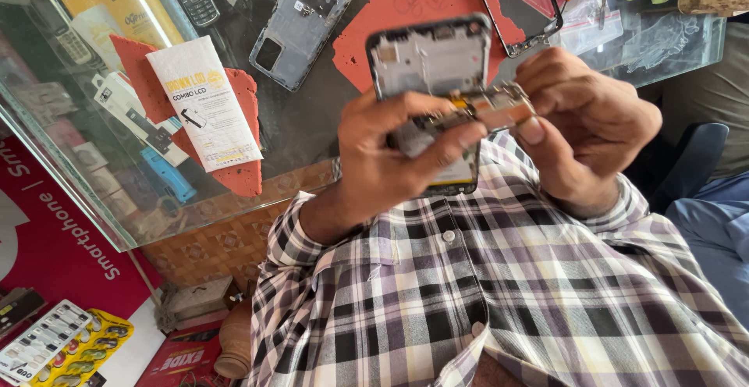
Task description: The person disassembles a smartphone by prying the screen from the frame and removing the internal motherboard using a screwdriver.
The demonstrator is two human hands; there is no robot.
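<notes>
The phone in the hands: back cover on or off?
Off. The phone shows its bare inner frame, and the right hand grips a circuit board against it.

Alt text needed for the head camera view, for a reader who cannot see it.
Two bare hands hold an opened smartphone above a glass counter: the left hand grips its frame while the right hand pinches a small circuit board at its middle. A grey phone back cover, a white packet and red mats lie on the counter.
</notes>
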